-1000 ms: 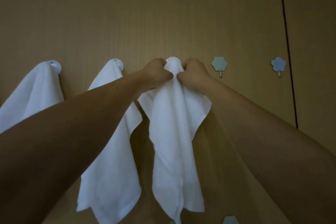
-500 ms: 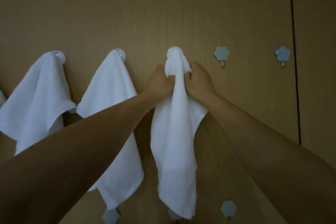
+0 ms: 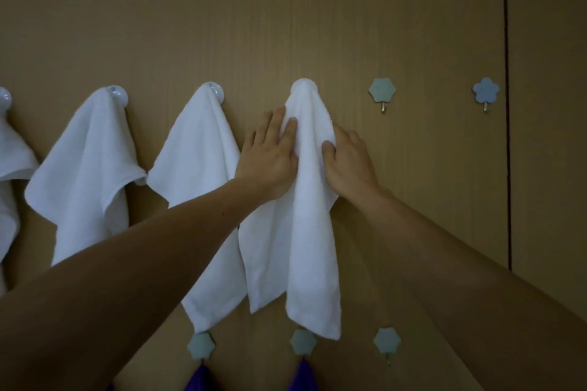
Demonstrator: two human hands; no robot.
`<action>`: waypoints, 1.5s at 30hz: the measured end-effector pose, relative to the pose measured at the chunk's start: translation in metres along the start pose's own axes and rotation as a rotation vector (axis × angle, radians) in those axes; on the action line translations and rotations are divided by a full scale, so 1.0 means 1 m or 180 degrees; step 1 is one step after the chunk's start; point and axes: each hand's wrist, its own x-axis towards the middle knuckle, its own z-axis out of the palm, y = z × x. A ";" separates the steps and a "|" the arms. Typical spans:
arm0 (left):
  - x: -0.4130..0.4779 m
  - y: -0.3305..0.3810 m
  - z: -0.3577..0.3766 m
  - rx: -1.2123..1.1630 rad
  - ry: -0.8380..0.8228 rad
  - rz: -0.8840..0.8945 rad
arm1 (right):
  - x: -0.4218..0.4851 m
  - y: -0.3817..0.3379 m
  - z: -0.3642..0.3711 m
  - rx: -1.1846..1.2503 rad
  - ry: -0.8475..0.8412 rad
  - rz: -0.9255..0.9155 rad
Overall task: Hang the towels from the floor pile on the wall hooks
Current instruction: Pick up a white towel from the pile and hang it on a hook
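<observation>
The white towel (image 3: 313, 216) is draped from a round wall hook (image 3: 303, 86), its long axis hanging straight down the wall. It is flanked by the left hand (image 3: 270, 152) and right hand (image 3: 349, 162), both laid flat with fingers released; the empty flower hook (image 3: 382, 91) lies nearer the right hand.

Left hand (image 3: 271, 155), right hand (image 3: 349, 162) flat, fingers spread, arms outstretched.

Both hands, the left hand (image 3: 272, 155) and right hand (image 3: 349, 162), are lying flat with fingers spread against a white towel (image 3: 309, 216) hanging from a wall hook (image 3: 303, 86).
</observation>
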 end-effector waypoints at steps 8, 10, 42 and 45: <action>-0.034 0.002 -0.028 -0.0346 -0.0133 0.0202 | -0.049 -0.031 -0.017 -0.0333 -0.0025 0.0361; -0.048 0.002 -0.037 -0.0444 -0.0213 0.0260 | -0.068 -0.042 -0.021 -0.0511 -0.0072 0.0440; -0.610 0.380 -0.208 -0.2835 -0.2712 0.2271 | -0.788 -0.198 -0.356 -0.1972 -0.1380 0.4151; -0.677 0.417 -0.230 -0.2814 -0.2972 0.2696 | -0.853 -0.210 -0.375 -0.1916 -0.1504 0.4517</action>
